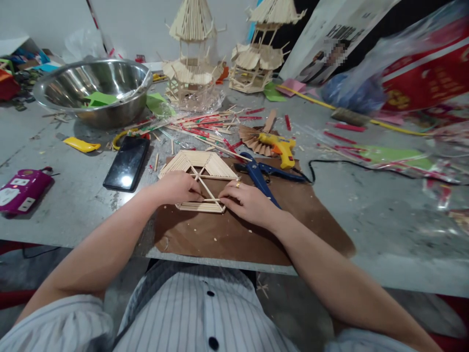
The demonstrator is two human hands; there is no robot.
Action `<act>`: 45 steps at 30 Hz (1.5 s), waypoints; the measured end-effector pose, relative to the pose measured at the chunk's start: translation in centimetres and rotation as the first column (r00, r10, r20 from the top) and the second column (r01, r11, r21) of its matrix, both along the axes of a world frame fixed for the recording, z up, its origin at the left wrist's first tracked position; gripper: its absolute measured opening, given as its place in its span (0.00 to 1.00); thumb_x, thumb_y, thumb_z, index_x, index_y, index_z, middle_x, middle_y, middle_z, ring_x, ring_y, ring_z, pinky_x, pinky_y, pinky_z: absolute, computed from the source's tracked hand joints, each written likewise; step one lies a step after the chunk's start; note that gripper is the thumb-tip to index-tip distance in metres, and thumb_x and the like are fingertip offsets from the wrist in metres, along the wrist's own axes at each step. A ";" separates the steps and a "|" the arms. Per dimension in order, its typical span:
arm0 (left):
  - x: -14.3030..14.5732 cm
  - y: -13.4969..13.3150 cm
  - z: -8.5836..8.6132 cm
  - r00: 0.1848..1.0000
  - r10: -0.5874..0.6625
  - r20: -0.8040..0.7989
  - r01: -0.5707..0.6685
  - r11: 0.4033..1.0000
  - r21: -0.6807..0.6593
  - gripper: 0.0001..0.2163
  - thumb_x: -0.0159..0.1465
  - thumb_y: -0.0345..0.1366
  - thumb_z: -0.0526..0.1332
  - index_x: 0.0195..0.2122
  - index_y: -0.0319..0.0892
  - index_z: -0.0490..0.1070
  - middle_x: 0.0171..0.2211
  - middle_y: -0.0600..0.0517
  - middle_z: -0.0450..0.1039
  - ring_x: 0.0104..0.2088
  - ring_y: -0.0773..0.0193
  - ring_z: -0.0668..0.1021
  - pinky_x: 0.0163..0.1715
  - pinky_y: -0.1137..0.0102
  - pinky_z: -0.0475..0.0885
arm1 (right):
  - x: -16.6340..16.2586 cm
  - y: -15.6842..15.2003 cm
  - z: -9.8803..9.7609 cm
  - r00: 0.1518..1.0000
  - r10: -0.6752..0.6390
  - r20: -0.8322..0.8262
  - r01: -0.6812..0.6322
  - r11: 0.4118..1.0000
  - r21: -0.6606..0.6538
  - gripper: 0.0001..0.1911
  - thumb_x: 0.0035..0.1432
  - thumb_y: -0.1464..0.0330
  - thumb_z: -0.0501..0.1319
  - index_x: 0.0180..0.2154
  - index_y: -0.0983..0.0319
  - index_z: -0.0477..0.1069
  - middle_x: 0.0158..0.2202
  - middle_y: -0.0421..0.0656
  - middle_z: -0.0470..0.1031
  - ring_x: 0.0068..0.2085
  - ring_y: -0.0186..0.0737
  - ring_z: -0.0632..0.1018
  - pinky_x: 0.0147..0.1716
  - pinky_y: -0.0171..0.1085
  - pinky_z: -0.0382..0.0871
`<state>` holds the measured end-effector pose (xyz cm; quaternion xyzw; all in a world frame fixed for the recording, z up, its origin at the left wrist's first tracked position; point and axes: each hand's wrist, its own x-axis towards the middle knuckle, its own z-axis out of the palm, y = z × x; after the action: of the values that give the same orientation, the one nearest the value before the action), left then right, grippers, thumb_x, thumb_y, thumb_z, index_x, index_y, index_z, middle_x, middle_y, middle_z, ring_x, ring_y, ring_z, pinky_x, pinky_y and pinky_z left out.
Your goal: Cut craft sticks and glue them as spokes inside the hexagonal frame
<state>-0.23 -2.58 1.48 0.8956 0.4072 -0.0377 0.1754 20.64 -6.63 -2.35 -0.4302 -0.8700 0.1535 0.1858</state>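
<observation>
A striped shirt [183, 313] fills the foreground at the edge of a grey counter [84, 215], where a hexagonal stick frame [198, 174] lies flat on a brown sheet [234, 239]; rows of pale sticks line its upper sides and the near edge, with spokes crossing at the middle, so the rim looks largely built; the gaps between spokes stand open, the sides beneath the hands cannot be judged, and the piece appears only partly complete; the left hand [179, 188], fingers curled closed, seems to pinch one end of a thin stick [211, 199] just above the near edge; the right hand [247, 198], thumb and fingers drawn together, appears to grip the other end; beyond lie a yellow glue gun [280, 146] and loose sticks [208, 124], with two stick towers [192, 73] standing behind.
</observation>
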 end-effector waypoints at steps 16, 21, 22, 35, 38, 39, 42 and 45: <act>0.1 -0.2 0.3 0.993 0.010 -0.116 -0.014 0.999 -0.037 0.14 0.53 0.48 0.53 0.27 0.48 0.75 0.21 0.56 0.71 0.21 0.70 0.66 0.24 0.73 0.53 | -0.3 0.2 -0.1 0.995 0.053 -0.087 -0.055 0.998 -0.012 0.07 0.55 0.71 0.54 0.31 0.64 0.70 0.30 0.44 0.72 0.32 0.33 0.72 0.34 0.33 0.65; 0.1 -0.3 0.3 0.991 0.003 -0.137 -0.003 1.000 -0.001 0.15 0.53 0.48 0.52 0.29 0.48 0.74 0.22 0.55 0.71 0.21 0.69 0.67 0.23 0.73 0.53 | -0.3 0.3 -0.4 0.996 0.049 -0.072 -0.049 0.999 0.001 0.08 0.55 0.70 0.53 0.32 0.64 0.70 0.31 0.44 0.73 0.33 0.35 0.72 0.35 0.34 0.65; 0.2 -0.3 0.3 0.990 0.000 -0.139 0.001 1.000 0.004 0.15 0.54 0.48 0.52 0.29 0.48 0.74 0.22 0.54 0.72 0.22 0.69 0.67 0.22 0.74 0.53 | -0.2 0.4 -0.4 0.996 0.050 -0.074 -0.050 0.999 0.007 0.08 0.56 0.69 0.53 0.33 0.64 0.70 0.32 0.44 0.73 0.34 0.35 0.72 0.36 0.34 0.65; 0.0 -0.1 -0.3 0.997 -0.068 -0.047 0.064 0.995 -0.075 0.12 0.55 0.39 0.52 0.34 0.48 0.74 0.30 0.55 0.75 0.27 0.69 0.71 0.27 0.75 0.58 | 0.0 0.4 -0.6 0.999 0.040 0.004 -0.041 0.998 0.057 0.11 0.57 0.67 0.51 0.36 0.63 0.71 0.35 0.46 0.71 0.38 0.38 0.71 0.37 0.36 0.65; 0.0 -0.2 -0.3 0.996 -0.091 -0.022 0.088 0.992 -0.094 0.12 0.56 0.38 0.52 0.32 0.46 0.75 0.29 0.54 0.75 0.26 0.70 0.71 0.27 0.75 0.59 | 0.0 0.1 -0.4 0.999 0.026 0.039 -0.029 0.998 0.054 0.12 0.57 0.67 0.51 0.36 0.62 0.71 0.37 0.45 0.71 0.38 0.37 0.72 0.37 0.35 0.65; 0.0 -0.2 -0.3 0.995 -0.096 -0.015 0.094 0.991 -0.098 0.12 0.56 0.38 0.52 0.32 0.46 0.75 0.28 0.54 0.75 0.26 0.70 0.71 0.26 0.76 0.59 | -0.1 0.1 -0.4 0.999 0.021 0.044 -0.023 0.998 0.053 0.12 0.57 0.67 0.51 0.36 0.62 0.71 0.37 0.45 0.71 0.38 0.37 0.72 0.36 0.35 0.65; 0.1 -0.2 -0.2 0.995 -0.104 0.005 0.104 0.989 -0.107 0.12 0.56 0.37 0.52 0.33 0.46 0.75 0.29 0.54 0.75 0.25 0.71 0.71 0.25 0.76 0.58 | -0.1 0.0 -0.3 0.999 0.014 0.047 -0.016 0.999 0.048 0.12 0.57 0.67 0.51 0.36 0.62 0.71 0.37 0.45 0.71 0.38 0.37 0.72 0.36 0.35 0.65; 0.1 -0.1 -0.3 0.995 -0.102 0.021 0.104 0.988 -0.110 0.12 0.55 0.37 0.52 0.36 0.48 0.74 0.31 0.55 0.76 0.27 0.71 0.72 0.26 0.76 0.59 | -0.1 0.0 -0.2 0.999 0.018 0.046 -0.020 0.999 0.050 0.12 0.57 0.67 0.51 0.35 0.62 0.71 0.37 0.45 0.71 0.38 0.37 0.72 0.36 0.35 0.64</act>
<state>-0.14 -2.71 1.16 0.9045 0.3564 -0.0624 0.2259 20.55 -6.67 -2.59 -0.4206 -0.8815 0.1236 0.1753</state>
